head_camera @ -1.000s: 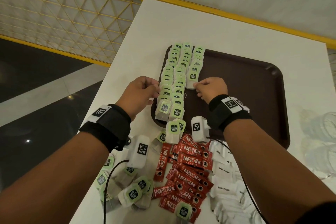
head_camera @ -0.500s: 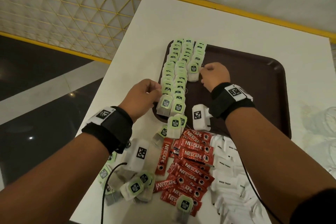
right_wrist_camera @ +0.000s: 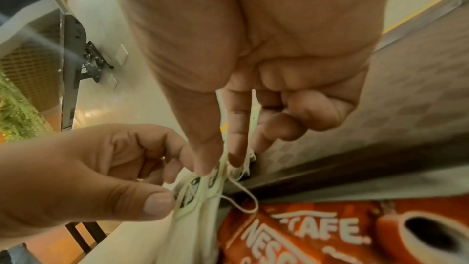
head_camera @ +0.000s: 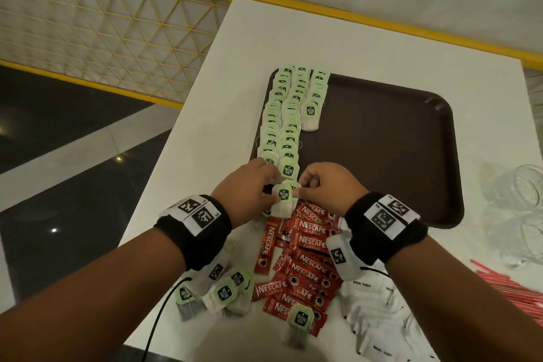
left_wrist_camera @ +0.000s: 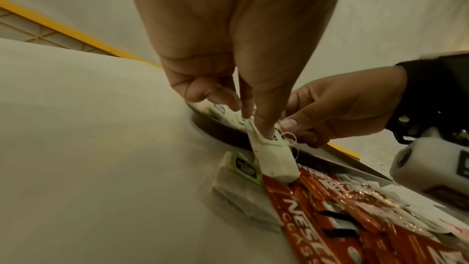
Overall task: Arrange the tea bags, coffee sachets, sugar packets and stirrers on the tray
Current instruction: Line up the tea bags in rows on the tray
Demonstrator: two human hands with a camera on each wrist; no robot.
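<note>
A brown tray (head_camera: pixel 382 141) lies on the white table, with overlapping rows of green-tagged tea bags (head_camera: pixel 279 126) along its left side. At the tray's near left corner my left hand (head_camera: pixel 273 194) and right hand (head_camera: pixel 298 189) both pinch the top of a tea bag (head_camera: pixel 283 200), lifted just above the coffee sachets. In the left wrist view my left hand (left_wrist_camera: pixel 256 127) pinches the tea bag (left_wrist_camera: pixel 269 160) by its tag. In the right wrist view my right hand (right_wrist_camera: pixel 215 160) holds the tea bag (right_wrist_camera: pixel 193 218), and two tags show side by side there.
Red Nescafe sachets (head_camera: pixel 305 258) are heaped just below the hands. White sugar packets (head_camera: pixel 379 303) lie to their right and red stirrers (head_camera: pixel 514 288) at the far right. Loose tea bags (head_camera: pixel 226 294) sit near the table's front left edge. Glass jars (head_camera: pixel 517 214) stand right of the tray.
My right hand came back from the third tea bag row to the tray's near corner. My left hand moved in to meet it, and both took hold of a tea bag there.
</note>
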